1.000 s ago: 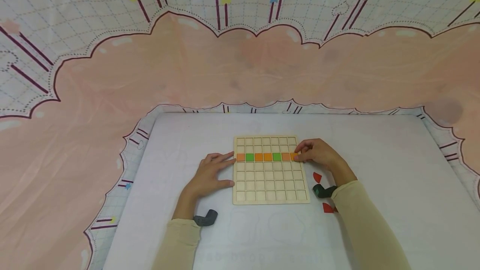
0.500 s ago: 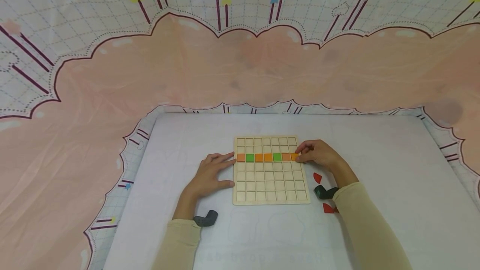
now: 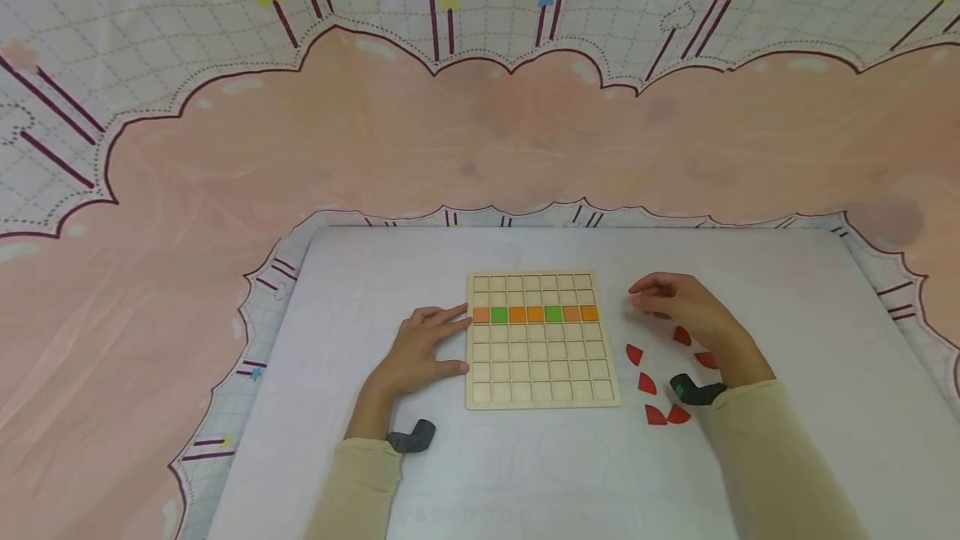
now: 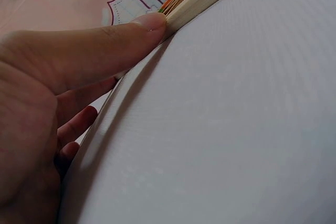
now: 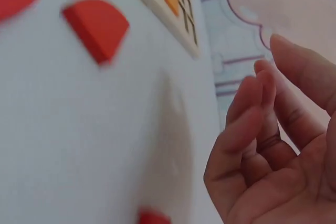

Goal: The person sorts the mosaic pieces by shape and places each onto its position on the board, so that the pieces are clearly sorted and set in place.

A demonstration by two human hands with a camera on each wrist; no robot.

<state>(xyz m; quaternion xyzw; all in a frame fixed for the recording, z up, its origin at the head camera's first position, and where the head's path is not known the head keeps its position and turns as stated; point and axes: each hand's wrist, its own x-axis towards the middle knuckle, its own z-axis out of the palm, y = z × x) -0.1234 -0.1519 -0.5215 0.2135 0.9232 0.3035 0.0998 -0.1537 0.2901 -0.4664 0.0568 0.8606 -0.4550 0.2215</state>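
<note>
A square wooden grid board point(image 3: 534, 352) lies on the white table, its third row from the far edge filled by green, orange and peach square tiles. At its left side, my left hand point(image 3: 420, 352) rests with the thumb and fingertips touching the edge; in the left wrist view the thumb point(image 4: 115, 45) presses the board's side. My right hand point(image 3: 693, 307) hovers right of the board, fingers loosely bent with nothing between them. Below it lie several red quarter-round pieces point(image 3: 647, 383). In the right wrist view, one red piece point(image 5: 97, 27) sits near the board's corner.
The white tabletop point(image 3: 360, 290) spreads out on all sides of the board. Beyond its far edge hangs a peach and white patterned cloth point(image 3: 480, 140). A dark strap end point(image 3: 412, 437) sticks out at the left wrist, and another point(image 3: 696, 391) at the right.
My right hand has let go of the orange tile at the row's right end and moved away to the right, uncovering more red pieces. My left hand stays put.
</note>
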